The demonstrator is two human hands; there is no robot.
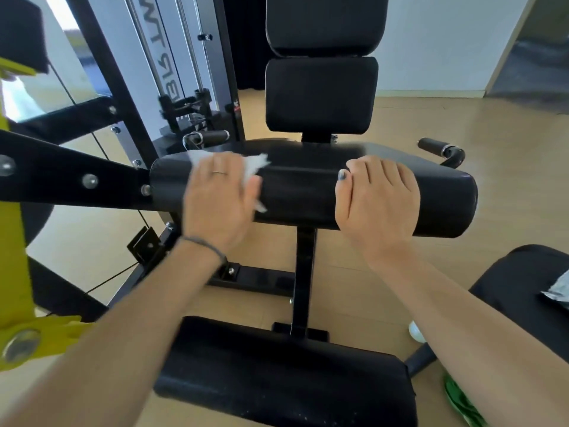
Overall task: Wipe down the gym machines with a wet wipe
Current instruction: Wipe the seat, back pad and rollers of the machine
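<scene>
A long black padded roller (301, 192) of a gym machine lies crosswise in the middle of the view. My left hand (220, 198) lies flat on its left part and presses a white wet wipe (255, 166) against the pad; the wipe's edges stick out past my fingers and thumb. My right hand (377, 198) rests on the roller's right part, fingers draped over the top, holding nothing else. Beyond the roller stand the machine's black seat back pads (321, 94).
A black steel arm (70, 177) with bolts joins the roller from the left. A weight stack frame (172, 72) stands at the back left, yellow machine parts (18, 318) at the left edge. A lower black pad (283, 374) is near me, another black seat (523, 285) at right, bearing a wipe packet (558, 291).
</scene>
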